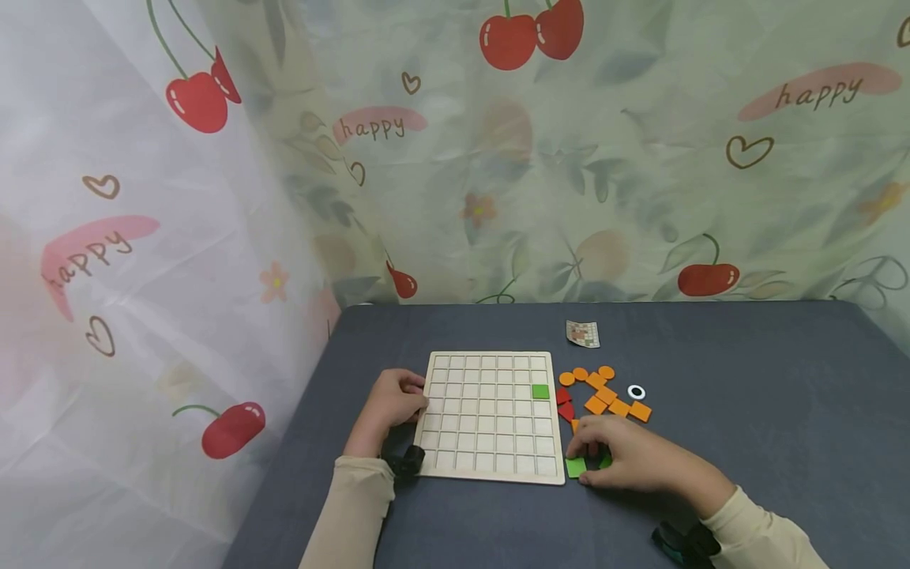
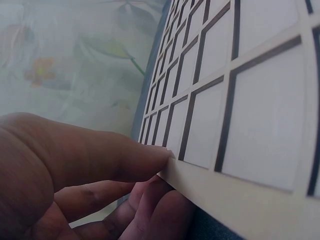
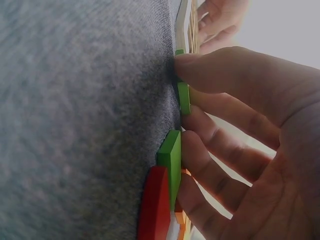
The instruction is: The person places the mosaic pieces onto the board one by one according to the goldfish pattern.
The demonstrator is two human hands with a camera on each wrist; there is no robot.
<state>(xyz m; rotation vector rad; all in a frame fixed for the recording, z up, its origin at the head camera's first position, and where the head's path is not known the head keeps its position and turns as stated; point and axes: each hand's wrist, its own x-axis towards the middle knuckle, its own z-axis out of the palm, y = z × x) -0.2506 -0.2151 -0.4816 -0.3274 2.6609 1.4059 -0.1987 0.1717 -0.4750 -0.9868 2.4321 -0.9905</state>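
My left hand (image 1: 393, 401) holds the left edge of a pale wooden grid board (image 1: 489, 480). In the left wrist view the thumb lies on the board's rim, with the other fingers curled at its side. One green square tile (image 1: 540, 392) sits in a cell near the board's right side. Just off the board's lower right corner, my right hand (image 1: 626, 458) pinches another green square tile (image 1: 575, 468) between thumb and fingers. More green (image 1: 606, 461) shows beneath that hand, partly hidden. In the right wrist view, a green piece (image 3: 172, 162) touches the fingers beside a red piece (image 3: 156, 202).
Right of the board lie several orange square tiles (image 1: 618, 408), several orange round pieces (image 1: 566, 379), red pieces (image 1: 565, 411) and a white ring with a dark centre (image 1: 636, 386). A small printed card (image 1: 583, 334) lies farther back on the dark table (image 1: 746, 379). Patterned curtains stand behind and left.
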